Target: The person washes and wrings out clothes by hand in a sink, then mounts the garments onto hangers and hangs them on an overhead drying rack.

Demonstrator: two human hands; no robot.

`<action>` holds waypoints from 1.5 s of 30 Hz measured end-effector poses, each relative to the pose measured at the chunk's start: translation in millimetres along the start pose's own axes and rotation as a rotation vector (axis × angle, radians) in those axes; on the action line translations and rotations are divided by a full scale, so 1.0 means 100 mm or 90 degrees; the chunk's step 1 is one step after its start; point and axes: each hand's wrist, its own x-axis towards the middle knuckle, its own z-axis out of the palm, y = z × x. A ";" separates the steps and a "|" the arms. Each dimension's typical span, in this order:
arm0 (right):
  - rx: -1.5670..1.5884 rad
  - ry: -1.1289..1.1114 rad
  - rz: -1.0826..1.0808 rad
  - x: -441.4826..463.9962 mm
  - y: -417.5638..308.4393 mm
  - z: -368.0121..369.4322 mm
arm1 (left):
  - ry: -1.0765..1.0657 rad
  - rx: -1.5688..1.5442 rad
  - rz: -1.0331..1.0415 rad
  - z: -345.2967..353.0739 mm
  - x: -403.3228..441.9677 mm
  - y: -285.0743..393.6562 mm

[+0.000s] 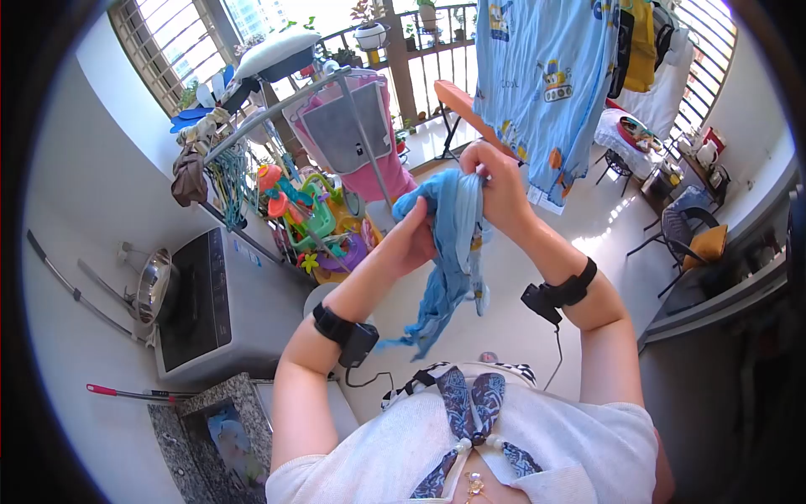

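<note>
A light blue garment (pixel 451 277) is bunched up between my two hands in front of my chest, and its loose ends dangle toward the floor. My left hand (pixel 414 238) grips it from the left side, thumb pressed on the folds. Higher up and to the right, my right hand (pixel 502 189) pinches the top of the bundle with curled fingers. What kind of garment it is cannot be made out in the folds. Just beyond my right hand hangs a blue printed cloth (pixel 546 92) with construction vehicles on it.
At the left stand a washing machine (pixel 201 294) and a metal rack (pixel 277 118) hung with hangers and colourful toys. An orange ironing-board-like panel (pixel 474 118) is behind the hanging cloth. Chairs (pixel 688 231) stand at the right; potted plants (pixel 369 35) line the window.
</note>
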 end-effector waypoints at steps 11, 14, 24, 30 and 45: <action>0.668 -0.242 0.638 -0.67 0.33 -0.09 | 0.221 -0.031 0.302 0.19 0.11 0.08; 0.104 -0.285 0.474 -0.54 -0.06 -0.30 | 0.235 0.054 0.333 0.17 0.15 -0.03; 0.819 0.205 0.539 -0.68 0.67 -0.46 | 0.444 0.231 0.397 0.07 -0.21 0.45; 0.814 0.031 0.490 -0.38 0.26 -0.62 | 0.572 0.247 0.426 -0.25 -0.43 0.76; 0.357 0.121 0.294 0.09 0.41 -1.89 | 0.534 0.514 0.698 0.15 -0.67 1.45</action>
